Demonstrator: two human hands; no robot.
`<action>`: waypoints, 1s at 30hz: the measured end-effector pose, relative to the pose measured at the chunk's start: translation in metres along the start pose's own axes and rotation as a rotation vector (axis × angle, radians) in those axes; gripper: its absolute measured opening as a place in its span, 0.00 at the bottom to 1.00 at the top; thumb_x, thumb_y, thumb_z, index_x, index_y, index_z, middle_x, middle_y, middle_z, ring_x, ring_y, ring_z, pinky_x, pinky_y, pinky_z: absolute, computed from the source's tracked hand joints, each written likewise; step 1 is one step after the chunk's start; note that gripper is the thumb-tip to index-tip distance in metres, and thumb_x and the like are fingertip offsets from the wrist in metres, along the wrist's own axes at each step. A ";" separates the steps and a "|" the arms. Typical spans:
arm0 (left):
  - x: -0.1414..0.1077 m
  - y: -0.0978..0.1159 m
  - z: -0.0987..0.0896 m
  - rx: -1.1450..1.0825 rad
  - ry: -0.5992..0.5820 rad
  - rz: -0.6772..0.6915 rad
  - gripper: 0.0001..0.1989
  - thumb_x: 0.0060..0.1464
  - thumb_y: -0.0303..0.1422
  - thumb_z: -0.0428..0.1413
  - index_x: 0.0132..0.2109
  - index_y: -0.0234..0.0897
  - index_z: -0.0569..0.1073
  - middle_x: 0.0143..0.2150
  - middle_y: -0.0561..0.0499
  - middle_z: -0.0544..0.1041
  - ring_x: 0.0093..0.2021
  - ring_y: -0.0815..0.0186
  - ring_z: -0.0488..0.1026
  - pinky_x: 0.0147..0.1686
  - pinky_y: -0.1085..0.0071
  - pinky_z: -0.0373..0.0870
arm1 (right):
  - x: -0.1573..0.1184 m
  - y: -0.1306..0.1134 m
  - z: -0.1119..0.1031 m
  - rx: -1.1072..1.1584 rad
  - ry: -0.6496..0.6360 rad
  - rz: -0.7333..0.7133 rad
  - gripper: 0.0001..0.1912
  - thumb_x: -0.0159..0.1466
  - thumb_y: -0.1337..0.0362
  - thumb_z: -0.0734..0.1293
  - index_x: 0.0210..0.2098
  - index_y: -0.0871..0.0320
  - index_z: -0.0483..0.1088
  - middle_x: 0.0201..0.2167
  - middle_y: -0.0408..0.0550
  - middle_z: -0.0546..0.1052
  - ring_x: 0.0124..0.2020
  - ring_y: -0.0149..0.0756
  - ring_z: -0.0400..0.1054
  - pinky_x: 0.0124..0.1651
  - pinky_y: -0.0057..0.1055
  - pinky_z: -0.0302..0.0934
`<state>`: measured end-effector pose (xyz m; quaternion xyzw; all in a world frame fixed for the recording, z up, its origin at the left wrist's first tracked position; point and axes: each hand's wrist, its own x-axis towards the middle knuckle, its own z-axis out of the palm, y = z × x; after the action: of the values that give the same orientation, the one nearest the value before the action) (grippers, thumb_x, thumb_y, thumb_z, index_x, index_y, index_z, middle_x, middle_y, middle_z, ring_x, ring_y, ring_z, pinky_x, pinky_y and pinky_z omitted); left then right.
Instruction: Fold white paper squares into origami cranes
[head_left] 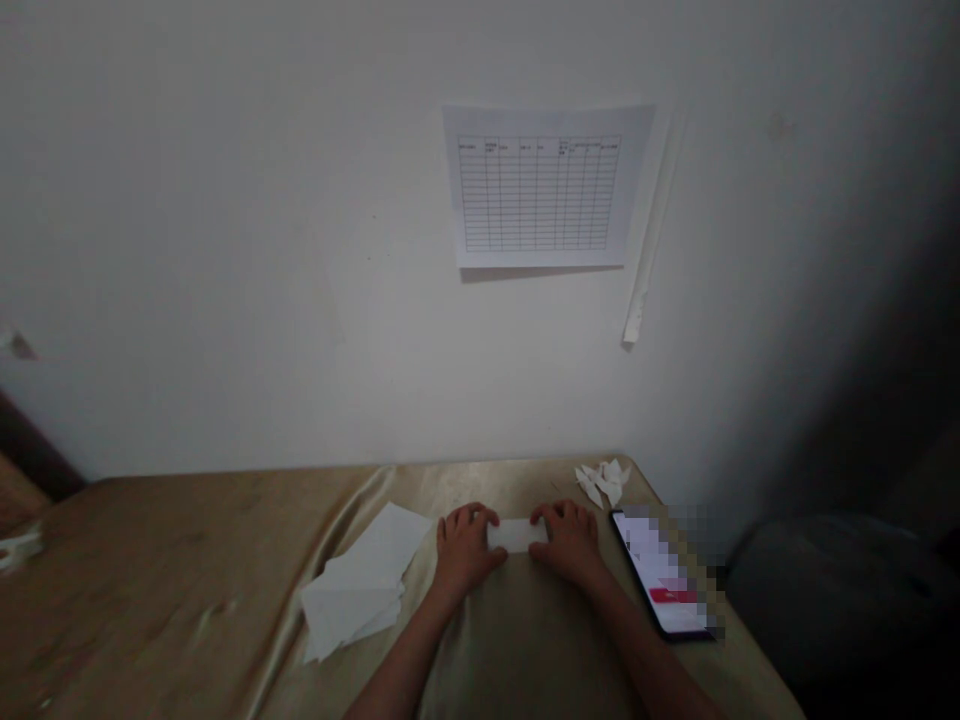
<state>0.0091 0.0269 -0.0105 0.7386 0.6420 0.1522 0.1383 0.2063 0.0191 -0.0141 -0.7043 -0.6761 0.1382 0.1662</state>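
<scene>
1. My left hand (pixel 466 548) and right hand (pixel 568 541) press a small folded paper (pixel 517 533) flat on the counter (pixel 187 560), each grip fingers-down on one end, steadying it.
2. The paper stack (pixel 360 590) lies just left, within reach.

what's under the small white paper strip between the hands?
The paper strip lies on the tan cloth covering the table. The left hand and right hand press its ends, hiding them. Anything beneath the strip is not visible.

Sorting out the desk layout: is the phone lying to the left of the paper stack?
No, the phone lies at the table's right edge, while the paper stack sits left of both hands.
</scene>
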 end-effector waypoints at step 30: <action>-0.008 -0.002 -0.004 0.018 0.053 0.064 0.18 0.49 0.41 0.60 0.49 0.48 0.76 0.62 0.50 0.70 0.65 0.51 0.60 0.66 0.48 0.46 | -0.006 0.011 0.003 0.074 0.074 -0.099 0.20 0.54 0.55 0.71 0.46 0.47 0.75 0.51 0.49 0.71 0.56 0.48 0.61 0.63 0.43 0.45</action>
<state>0.0050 0.0196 -0.0079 0.7555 0.6230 0.1703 0.1096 0.2149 0.0133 -0.0214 -0.6679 -0.6980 0.1287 0.2237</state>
